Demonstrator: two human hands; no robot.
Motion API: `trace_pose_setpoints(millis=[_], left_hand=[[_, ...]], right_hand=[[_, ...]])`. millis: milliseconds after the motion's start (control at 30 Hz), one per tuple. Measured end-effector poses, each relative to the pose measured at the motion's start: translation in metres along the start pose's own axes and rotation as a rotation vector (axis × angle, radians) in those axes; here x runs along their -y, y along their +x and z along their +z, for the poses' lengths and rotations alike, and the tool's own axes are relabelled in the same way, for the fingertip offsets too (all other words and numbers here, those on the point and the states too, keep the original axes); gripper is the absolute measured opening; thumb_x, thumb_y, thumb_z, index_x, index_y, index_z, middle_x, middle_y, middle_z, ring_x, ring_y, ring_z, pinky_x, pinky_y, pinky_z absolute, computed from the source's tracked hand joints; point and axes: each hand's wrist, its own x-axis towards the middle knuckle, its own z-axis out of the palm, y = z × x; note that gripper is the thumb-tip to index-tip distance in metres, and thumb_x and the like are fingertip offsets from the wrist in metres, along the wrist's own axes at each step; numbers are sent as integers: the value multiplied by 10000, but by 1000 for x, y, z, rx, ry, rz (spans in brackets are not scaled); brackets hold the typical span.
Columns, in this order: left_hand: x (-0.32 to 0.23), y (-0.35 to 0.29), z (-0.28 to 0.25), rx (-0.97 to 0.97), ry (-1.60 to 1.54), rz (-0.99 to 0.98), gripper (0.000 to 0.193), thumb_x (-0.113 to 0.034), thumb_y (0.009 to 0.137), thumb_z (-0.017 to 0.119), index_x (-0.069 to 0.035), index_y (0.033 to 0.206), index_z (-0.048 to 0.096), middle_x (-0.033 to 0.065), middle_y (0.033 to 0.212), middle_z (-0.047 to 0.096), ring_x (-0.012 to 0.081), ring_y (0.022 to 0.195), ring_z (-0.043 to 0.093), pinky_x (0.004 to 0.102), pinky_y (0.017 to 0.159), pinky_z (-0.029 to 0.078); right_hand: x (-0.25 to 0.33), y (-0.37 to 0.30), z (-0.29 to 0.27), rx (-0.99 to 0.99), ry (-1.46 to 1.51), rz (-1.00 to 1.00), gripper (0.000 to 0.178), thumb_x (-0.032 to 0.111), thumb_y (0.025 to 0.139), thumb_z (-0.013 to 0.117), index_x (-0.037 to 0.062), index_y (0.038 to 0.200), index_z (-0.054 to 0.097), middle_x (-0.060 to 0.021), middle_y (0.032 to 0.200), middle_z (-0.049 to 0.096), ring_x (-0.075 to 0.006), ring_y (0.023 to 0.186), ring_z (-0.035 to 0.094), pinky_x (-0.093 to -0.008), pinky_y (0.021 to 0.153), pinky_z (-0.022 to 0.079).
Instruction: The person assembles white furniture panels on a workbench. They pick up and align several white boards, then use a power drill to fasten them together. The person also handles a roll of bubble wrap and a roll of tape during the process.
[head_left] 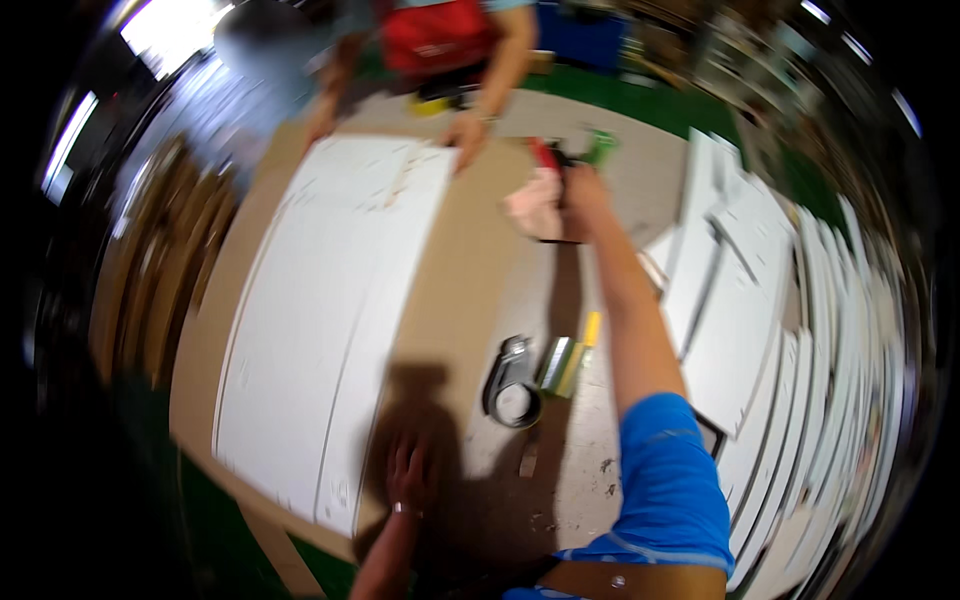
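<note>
My right hand [584, 192] is stretched far across the table, touching a blurred tool with red and green parts [568, 153] beside a pink cloth [535, 205]. Whether its fingers are closed on the tool is not clear. My left hand [410, 472] lies flat with fingers spread on the brown board [470, 270], at the near corner of a large white panel [320, 300]. At the far end of the panel a person in a red apron rests a hand [465, 133] on its corner, with the other hand [320, 125] at the far left edge.
A grey tape dispenser [510, 385] and a metal tool with a yellow tip [572, 358] lie on the table near my right arm. Several white panels [745, 300] are stacked and fanned out on the right. Wooden strips [150, 260] stand to the left.
</note>
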Motion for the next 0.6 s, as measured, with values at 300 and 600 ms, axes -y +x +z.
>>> trace_pose_setpoints(millis=[300, 600], left_hand=[[-5, 6, 3, 66, 107, -29, 434, -182, 803, 578, -48, 1208, 499, 210, 1354, 372, 388, 1261, 336, 515, 1030, 274], [-15, 8, 21, -31, 79, 113, 483, -217, 786, 576, -46, 1226, 475, 197, 1356, 368, 366, 1278, 306, 550, 1036, 212]], right_hand=[[19, -47, -45, 367, -34, 515, 297, 215, 635, 708, 129, 916, 666, -77, 996, 630, -250, 994, 575, -460, 864, 391], [-34, -219, -76, 164, 603, 628, 759, 416, 611, 719, 56, 1235, 478, -106, 921, 666, -251, 825, 641, -415, 797, 447]])
